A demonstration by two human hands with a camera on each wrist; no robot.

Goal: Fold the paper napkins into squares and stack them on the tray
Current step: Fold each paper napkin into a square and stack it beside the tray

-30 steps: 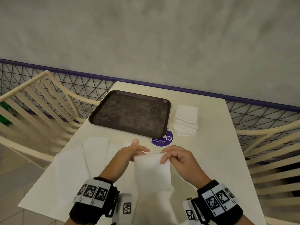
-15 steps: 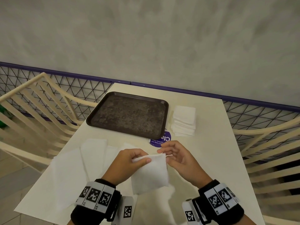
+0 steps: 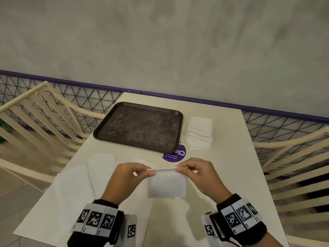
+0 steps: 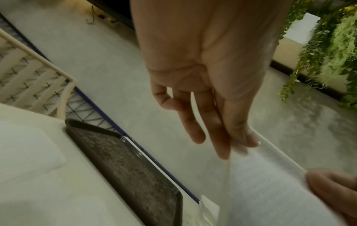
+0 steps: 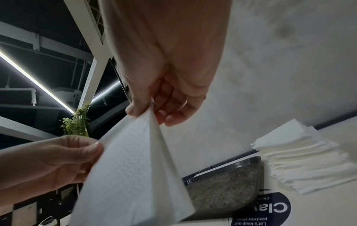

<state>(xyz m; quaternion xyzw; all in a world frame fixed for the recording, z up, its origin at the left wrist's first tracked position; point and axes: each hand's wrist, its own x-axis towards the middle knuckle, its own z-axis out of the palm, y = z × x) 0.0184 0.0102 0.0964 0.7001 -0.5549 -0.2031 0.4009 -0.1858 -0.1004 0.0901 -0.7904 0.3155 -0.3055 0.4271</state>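
A white paper napkin (image 3: pixel 166 184) hangs folded over in the air above the near table. My left hand (image 3: pixel 131 173) pinches its top left corner and my right hand (image 3: pixel 193 170) pinches its top right corner. In the right wrist view the napkin (image 5: pixel 133 175) shows two layers spreading apart below my right hand (image 5: pixel 154 110). In the left wrist view my left hand (image 4: pixel 237 139) holds the napkin (image 4: pixel 270 191) edge between thumb and fingers. The dark brown tray (image 3: pixel 140 127) lies bare at the far left of the table. A stack of folded napkins (image 3: pixel 200 133) sits just right of the tray.
Unfolded white napkins (image 3: pixel 85 177) lie spread on the near left of the cream table (image 3: pixel 231 175). A round purple sticker (image 3: pixel 175 154) sits by the tray's near right corner. Cream slatted chairs (image 3: pixel 35 122) flank both sides, with a purple-railed mesh fence (image 3: pixel 267 113) behind.
The napkin's free edge has come up level between both hands, so it now hangs shorter, doubled over. Both hands rose slightly and drew apart along the top edge.
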